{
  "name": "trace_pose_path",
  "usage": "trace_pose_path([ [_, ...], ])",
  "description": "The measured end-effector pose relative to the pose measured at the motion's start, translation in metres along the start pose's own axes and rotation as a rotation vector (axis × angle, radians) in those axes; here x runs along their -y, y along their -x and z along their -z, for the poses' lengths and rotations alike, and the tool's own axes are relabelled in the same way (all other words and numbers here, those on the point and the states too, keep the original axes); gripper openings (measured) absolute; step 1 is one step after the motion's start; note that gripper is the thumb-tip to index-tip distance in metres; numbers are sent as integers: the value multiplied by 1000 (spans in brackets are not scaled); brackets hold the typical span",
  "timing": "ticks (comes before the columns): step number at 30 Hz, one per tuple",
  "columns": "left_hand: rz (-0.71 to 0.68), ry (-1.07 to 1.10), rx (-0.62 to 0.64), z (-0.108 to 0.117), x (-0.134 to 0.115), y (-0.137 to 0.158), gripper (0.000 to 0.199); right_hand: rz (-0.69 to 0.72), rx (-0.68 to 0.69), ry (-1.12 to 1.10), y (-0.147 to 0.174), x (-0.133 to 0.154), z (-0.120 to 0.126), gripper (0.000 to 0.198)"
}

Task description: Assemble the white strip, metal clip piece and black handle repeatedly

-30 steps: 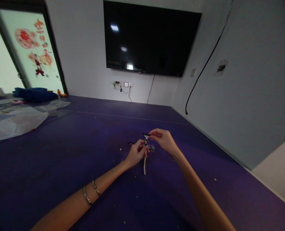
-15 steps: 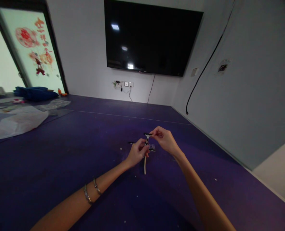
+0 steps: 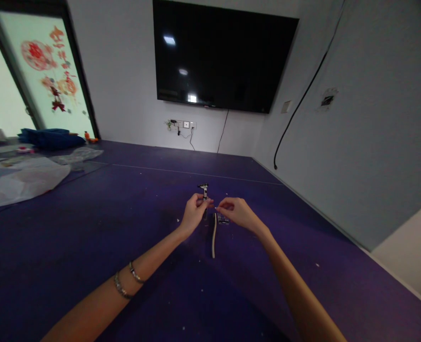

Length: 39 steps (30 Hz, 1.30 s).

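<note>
Two hands of mine are near each other over the purple surface (image 3: 142,213), but they no longer meet on one thing. My left hand (image 3: 193,212) has shifted a little to the left, pinching the razor-like T-shaped tool (image 3: 205,192) by its handle between thumb and fingers, so that it stands roughly upright with the dark crosspiece on top. My right hand (image 3: 240,212) has let go of that crosspiece and now hangs lower, its thumb and fingertips drawn close together just beside the small clear-and-dark case (image 3: 223,220). That leaves the tool's head free, with my left grip alone supporting it. The cream-coloured stick (image 3: 213,240) lies between my hands and toward me, and its upper end now shows, clear of my left fingers. A pale speck sits at my right fingertips; I cannot tell whether it is a nail or some small piece I am pinching. My left fingers cover part of the tool's handle, my right fingers partly hide the case, whose contents are too small to make out, and both forearms run off the bottom edge.
</note>
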State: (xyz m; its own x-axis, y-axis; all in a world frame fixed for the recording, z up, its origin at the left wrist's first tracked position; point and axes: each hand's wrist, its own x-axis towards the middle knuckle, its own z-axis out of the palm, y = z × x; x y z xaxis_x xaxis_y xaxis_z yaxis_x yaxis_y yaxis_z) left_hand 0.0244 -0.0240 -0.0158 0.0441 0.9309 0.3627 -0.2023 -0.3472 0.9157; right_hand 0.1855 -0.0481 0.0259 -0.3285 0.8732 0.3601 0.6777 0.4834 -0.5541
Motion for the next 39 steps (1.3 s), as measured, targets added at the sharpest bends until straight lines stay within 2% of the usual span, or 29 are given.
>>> trace_pose_path([
  [3, 45, -39, -65, 3, -2, -3, 20, -34, 64, 184, 4, 13, -13, 30],
  [8, 41, -173, -40, 5, 0, -1, 28, -146, -14, 533, 7, 35, -38, 30],
  [12, 16, -242, -52, 5, 3, 1, 31, -133, -3, 638, 9, 43, -50, 30],
  [19, 53, -215, -20, 7, 9, -7, 30, -166, -73, 475, 4, 22, -57, 31],
  [25, 183, -232, -148, 26, 14, -24, 25, -369, 70, 154, -4, -9, -65, 30],
  [28, 178, -254, -217, 40, 19, -34, 21, -422, 131, 81, -4, -20, -74, 32],
  [34, 168, -412, -266, 66, 39, -48, 18, -441, 181, 41, -3, -30, -86, 31],
  [39, 88, -604, -200, 78, 56, -50, 12, -418, 205, 92, -1, -27, -87, 26],
])
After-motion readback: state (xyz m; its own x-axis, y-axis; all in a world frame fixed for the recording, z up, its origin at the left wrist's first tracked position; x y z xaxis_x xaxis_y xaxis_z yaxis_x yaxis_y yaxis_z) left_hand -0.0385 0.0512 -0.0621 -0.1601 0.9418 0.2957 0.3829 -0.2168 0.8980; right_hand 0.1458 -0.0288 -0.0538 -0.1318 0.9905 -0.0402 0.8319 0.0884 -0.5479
